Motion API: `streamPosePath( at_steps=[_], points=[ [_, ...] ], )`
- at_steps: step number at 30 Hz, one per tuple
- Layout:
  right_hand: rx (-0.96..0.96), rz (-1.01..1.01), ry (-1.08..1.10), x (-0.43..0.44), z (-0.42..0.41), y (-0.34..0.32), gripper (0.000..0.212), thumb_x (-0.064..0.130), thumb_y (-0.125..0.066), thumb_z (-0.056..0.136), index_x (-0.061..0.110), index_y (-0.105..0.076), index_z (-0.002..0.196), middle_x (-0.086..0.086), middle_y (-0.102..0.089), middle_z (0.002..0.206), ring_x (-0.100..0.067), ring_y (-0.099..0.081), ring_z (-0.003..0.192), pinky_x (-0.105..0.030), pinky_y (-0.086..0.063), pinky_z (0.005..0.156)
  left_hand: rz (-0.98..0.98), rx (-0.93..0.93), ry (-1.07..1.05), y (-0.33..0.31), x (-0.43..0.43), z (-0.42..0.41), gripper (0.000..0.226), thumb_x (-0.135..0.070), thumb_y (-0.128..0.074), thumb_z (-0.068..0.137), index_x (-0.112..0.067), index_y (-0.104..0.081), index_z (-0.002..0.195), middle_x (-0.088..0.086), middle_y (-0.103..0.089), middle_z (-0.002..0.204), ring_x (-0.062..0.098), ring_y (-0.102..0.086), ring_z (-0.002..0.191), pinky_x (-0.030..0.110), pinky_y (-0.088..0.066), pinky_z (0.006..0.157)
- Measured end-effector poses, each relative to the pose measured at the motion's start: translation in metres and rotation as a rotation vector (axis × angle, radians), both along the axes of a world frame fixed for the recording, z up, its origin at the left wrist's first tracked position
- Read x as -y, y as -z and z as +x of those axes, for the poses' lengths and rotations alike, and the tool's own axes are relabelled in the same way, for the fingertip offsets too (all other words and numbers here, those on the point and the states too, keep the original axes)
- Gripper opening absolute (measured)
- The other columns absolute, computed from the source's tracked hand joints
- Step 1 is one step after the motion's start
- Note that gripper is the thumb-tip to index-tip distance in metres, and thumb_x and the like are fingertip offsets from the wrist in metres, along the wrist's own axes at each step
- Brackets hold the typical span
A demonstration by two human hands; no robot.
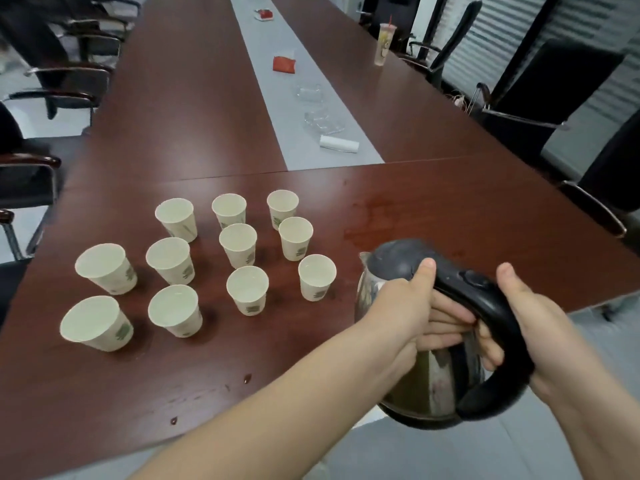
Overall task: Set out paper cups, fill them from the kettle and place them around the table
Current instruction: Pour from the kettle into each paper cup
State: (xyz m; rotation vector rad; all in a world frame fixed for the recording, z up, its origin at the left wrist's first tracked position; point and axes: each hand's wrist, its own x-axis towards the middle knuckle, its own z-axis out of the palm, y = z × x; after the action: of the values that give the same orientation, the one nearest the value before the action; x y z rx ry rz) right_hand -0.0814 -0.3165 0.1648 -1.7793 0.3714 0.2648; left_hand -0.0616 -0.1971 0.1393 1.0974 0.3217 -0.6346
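Close in, left hand (408, 306) fingers curl under kettle (433, 382) handle, thumb on lid; right hand (533, 317) fingers wrap handle. Eleven paper cups (238, 247) stand untouched.

The left hand (408, 306) and the right hand (530, 313) both grip the black handle (495, 306) of the kettle (433, 382), tilted over the bench (450, 209) edge, right of eleven upright paper cups (238, 244).

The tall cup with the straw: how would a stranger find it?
Follow the right edge of the long red-brown wooden table far back. There stands a tall translucent plastic cup with a red straw, alone, unlike the short white paper cups clustered up front.
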Motion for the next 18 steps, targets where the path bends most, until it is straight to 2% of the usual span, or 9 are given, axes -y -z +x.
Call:
streamPosePath(
  at_steps=[3, 8, 14, 18],
  points=[
    [0.004, -0.044, -0.032, 0.022, 0.030, 0.001, 0.072, 0.058, -0.036, 0.087, 0.001, -0.047, 0.045, -0.015, -0.039, 0.035, -0.022, -0.038, 0.028, -0.027, -0.038, 0.037, -0.019, 0.002, -0.047, -0.001, 0.020, 0.024, 0.071, -0.050, -0.034, 0.100, -0.002, -0.061, 0.056, 0.004, -0.062, 0.046, 0.009, -0.062, 0.046, 0.021, -0.056, 0.055],
    [-0.020, -0.066, -0.090, 0.035, 0.081, 0.003, 0.068, 0.068, -0.040, 0.067, 0.007, -0.049, 0.038, -0.013, -0.038, 0.033, -0.021, -0.037, 0.027, -0.025, -0.037, 0.033, -0.051, -0.015, -0.122, 0.000, 0.035, 0.066, 0.070, -0.049, -0.033, 0.100, -0.001, -0.060, 0.057, 0.003, -0.061, 0.045, 0.011, -0.062, 0.050, 0.021, -0.055, 0.058],
    [0.013, -0.099, -0.192, 0.028, 0.142, 0.005, 0.069, 0.063, -0.038, 0.073, 0.001, -0.046, 0.045, -0.013, -0.037, 0.033, -0.021, -0.037, 0.026, -0.018, -0.036, 0.034, -0.089, 0.000, -0.215, 0.010, 0.028, 0.113, 0.071, -0.049, -0.032, 0.100, -0.001, -0.064, 0.060, 0.005, -0.066, 0.053, 0.014, -0.066, 0.059, 0.022, -0.057, 0.063],
    [-0.007, -0.118, -0.297, 0.017, 0.180, 0.008, 0.070, 0.065, -0.037, 0.072, 0.003, -0.046, 0.041, -0.011, -0.037, 0.032, -0.022, -0.036, 0.027, -0.023, -0.037, 0.034, -0.139, -0.017, -0.262, 0.013, 0.017, 0.138, 0.071, -0.049, -0.030, 0.100, 0.000, -0.064, 0.061, 0.004, -0.066, 0.052, 0.011, -0.066, 0.057, 0.021, -0.057, 0.066]
  ],
)
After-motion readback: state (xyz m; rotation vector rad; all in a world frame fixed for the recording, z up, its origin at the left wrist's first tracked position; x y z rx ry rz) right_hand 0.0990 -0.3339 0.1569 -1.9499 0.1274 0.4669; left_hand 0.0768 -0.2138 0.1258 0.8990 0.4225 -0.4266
